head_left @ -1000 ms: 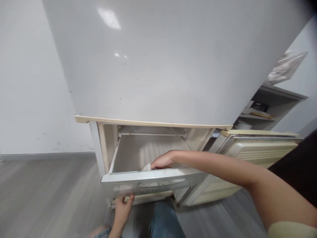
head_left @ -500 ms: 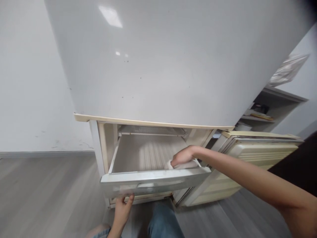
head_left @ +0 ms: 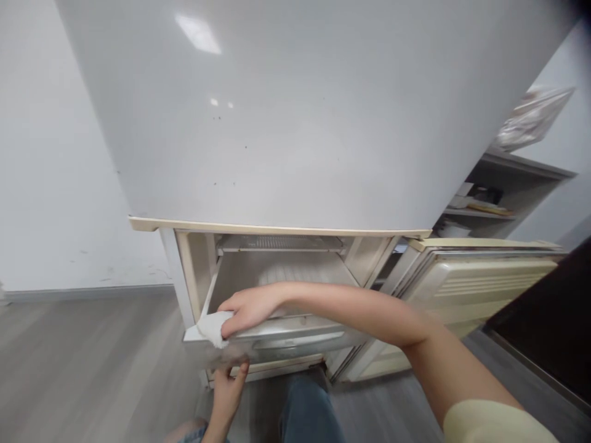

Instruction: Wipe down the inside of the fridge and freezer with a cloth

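A white fridge (head_left: 286, 123) stands in front of me with its lower door (head_left: 489, 277) swung open to the right. A pale drawer (head_left: 295, 339) is pulled out of the bottom compartment. My right hand (head_left: 247, 307) presses a white cloth (head_left: 213, 328) onto the left end of the drawer's front rim, fingers curled over it. Below, my left hand (head_left: 228, 387) holds the underside of the drawer front, fingers hooked on its lower edge.
A white wall (head_left: 46, 154) and grey wood floor (head_left: 83, 363) lie to the left. Open shelves (head_left: 489, 203) with small items stand at the right, a crumpled bag (head_left: 530, 120) on top. My knees in jeans (head_left: 305, 412) are under the drawer.
My right hand has swept the cloth from the drawer's right inside corner over to the left end of the front rim. The left hand has stayed under the drawer front.
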### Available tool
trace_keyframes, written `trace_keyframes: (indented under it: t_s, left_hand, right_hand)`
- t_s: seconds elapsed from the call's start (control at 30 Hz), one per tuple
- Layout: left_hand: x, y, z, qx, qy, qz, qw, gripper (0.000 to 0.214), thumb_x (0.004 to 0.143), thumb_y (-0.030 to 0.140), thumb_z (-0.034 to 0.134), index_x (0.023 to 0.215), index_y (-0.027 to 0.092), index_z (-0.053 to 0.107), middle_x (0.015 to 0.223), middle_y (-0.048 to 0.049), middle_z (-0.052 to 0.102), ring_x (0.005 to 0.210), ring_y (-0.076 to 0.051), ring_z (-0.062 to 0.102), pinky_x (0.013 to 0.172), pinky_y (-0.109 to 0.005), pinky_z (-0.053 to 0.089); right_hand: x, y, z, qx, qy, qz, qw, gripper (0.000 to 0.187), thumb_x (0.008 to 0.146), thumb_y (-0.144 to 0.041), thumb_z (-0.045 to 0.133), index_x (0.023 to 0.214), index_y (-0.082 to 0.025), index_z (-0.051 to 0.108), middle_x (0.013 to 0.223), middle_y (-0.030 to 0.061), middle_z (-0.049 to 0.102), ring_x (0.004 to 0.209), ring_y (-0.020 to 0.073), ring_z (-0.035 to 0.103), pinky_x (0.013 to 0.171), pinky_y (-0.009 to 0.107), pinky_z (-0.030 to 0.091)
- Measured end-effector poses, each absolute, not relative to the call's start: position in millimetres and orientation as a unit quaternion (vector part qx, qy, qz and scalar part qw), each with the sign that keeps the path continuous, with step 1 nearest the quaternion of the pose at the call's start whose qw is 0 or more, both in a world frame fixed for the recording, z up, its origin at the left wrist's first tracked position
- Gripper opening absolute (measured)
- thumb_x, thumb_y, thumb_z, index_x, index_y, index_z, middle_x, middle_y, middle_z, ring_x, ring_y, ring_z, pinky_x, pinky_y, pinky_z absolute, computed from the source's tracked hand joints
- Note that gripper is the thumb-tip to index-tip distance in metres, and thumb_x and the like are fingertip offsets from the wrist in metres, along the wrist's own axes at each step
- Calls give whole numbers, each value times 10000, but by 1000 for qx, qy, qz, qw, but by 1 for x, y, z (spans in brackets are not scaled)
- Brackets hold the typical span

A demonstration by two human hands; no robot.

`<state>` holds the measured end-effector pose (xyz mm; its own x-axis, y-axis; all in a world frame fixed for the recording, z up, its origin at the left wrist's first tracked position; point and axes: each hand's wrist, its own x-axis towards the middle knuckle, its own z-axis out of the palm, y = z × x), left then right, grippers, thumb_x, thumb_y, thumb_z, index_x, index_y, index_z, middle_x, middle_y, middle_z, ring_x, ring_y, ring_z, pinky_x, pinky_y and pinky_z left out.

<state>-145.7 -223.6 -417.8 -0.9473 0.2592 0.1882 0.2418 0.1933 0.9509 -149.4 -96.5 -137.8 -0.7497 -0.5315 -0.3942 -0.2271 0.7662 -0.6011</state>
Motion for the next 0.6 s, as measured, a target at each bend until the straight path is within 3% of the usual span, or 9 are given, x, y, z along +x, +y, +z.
trace_keyframes:
  t_s: [0.3, 0.47, 0.6]
  left_hand:
    - [-150, -224, -420, 170, 776, 607, 19, 684, 543, 836, 520, 591, 185, 725, 654, -151, 765, 730, -370, 724, 731, -522, 589]
    - [-149, -225, -414, 166, 784, 598, 19, 696, 533, 857, 497, 564, 199, 721, 645, -143, 766, 729, -371, 725, 729, -513, 591]
    - [-147, -224, -412, 160, 789, 593, 21, 709, 514, 872, 488, 562, 203, 716, 647, -142, 765, 736, -366, 724, 742, -506, 592]
  right_hand:
    - [-92, -37, -120, -90, 923, -249, 280, 220, 798, -327, 518, 910, -145, 571, 888, 37, 612, 764, 143, 541, 630, 216, 400]
    - [-59, -2, -121, 5, 940, -244, 238, 321, 779, -327, 529, 1024, -137, 612, 1055, 87, 641, 893, 199, 576, 716, 253, 418]
    - [-30, 25, -122, 48, 955, -209, 203, 281, 799, -295, 482, 961, -132, 645, 936, 89, 663, 797, 192, 577, 685, 269, 412]
